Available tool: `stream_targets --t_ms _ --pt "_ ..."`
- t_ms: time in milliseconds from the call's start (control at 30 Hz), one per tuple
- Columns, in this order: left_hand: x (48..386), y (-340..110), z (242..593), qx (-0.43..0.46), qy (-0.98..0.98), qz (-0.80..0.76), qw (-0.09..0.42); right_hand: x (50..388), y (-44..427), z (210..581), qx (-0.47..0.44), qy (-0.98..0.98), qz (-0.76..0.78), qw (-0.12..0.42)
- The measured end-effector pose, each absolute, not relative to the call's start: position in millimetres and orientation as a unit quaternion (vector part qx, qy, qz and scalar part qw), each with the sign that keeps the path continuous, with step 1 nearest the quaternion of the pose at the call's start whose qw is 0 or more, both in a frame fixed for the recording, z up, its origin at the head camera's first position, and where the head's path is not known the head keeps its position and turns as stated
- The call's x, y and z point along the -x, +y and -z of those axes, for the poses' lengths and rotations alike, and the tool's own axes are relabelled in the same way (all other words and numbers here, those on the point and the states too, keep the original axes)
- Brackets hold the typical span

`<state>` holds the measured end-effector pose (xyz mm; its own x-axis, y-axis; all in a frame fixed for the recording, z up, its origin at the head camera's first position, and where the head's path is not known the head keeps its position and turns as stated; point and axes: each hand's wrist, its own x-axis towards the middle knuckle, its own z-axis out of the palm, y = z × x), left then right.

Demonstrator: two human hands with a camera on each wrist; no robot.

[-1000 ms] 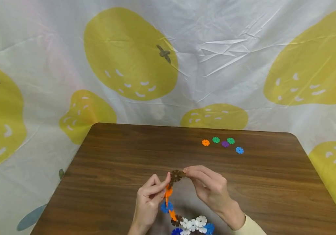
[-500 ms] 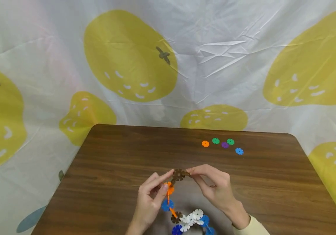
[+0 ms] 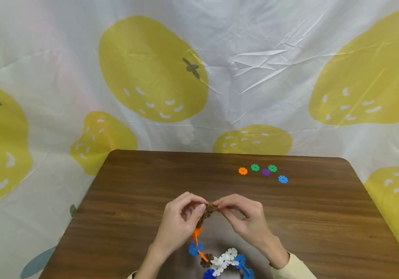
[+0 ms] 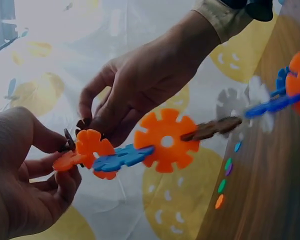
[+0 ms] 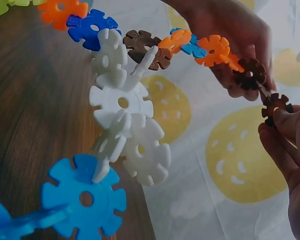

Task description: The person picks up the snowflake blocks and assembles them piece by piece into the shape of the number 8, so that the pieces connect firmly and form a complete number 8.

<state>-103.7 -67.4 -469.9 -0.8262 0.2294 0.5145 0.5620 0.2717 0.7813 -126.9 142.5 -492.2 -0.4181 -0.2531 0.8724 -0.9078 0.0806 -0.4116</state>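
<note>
A chain of notched plastic discs, slotted into one another, hangs between and below the two hands. My left hand pinches brown discs near the chain's upper end, beside an orange disc. With thumb and fingertips my right hand pinches the brown disc at the tip, touching the left hand's discs. Lower along the chain come a blue disc, a brown disc, a cluster of white discs and light blue discs. Fingers partly hide the brown joint.
Loose discs lie flat toward the table's back right: an orange one, two green ones, a purple one and a blue one. The brown wooden table meets a fruit-printed curtain behind it.
The left fingers have shifted up along the chain from the orange disc to the brown discs. The hands have drawn closer together, and the right hand still pinches the end disc.
</note>
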Motion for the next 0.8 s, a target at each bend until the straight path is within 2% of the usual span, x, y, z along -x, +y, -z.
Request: stream_targets --t_ms 167,367,567,800 --pt "106.7 -71.5 467.7 0.234 -0.798 0.542 0.12 127.7 138.1 493.7 -0.428 -0.683 -0.521 0.281" --pt "104.5 -74.5 473.8 0.203 -0.801 0.554 0.098 138.7 144.8 498.2 -0.368 -0.759 -0.481 0.237" --pt "99.9 -76.1 479.2 0.193 -0.798 0.563 0.095 169.2 171.4 512.7 -0.26 -0.835 -0.445 0.192" --pt "98.2 -76.7 484.1 0.198 -0.787 0.576 0.091 212.6 204.7 546.0 -0.155 -0.893 -0.402 0.132"
